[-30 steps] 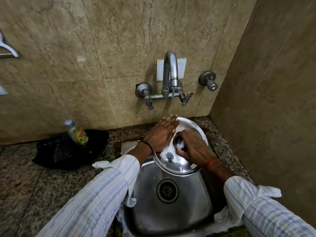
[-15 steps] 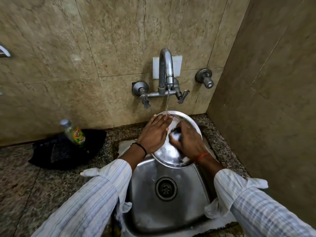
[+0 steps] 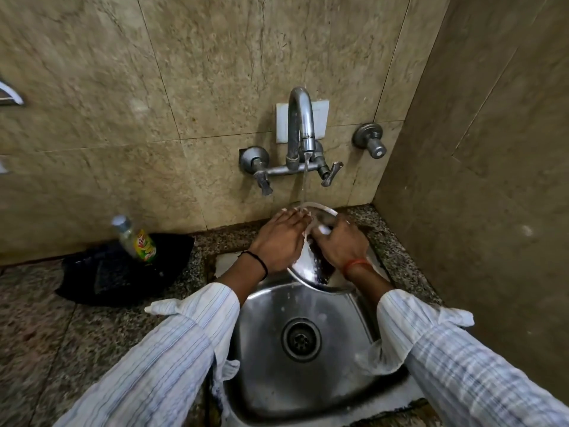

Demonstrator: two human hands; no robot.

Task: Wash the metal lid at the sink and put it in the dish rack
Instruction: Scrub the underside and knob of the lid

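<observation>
I see the lid [image 3: 311, 266] tilted over the sink's [image 3: 271, 380] back edge, left hand [image 3: 278, 241] flat against it, right hand [image 3: 340, 243] gripping its knob.

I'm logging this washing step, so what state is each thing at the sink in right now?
Curved steel tap: running, stream falling onto the lid.
Round metal lid: tilted over the basin, wet, held in both hands.
Left hand: fingers straight, flat against the lid.
Right hand: curled around the lid's knob.
Steel sink basin: wet, drain unplugged.
Clear dish-soap bottle: capped, leaning.
</observation>
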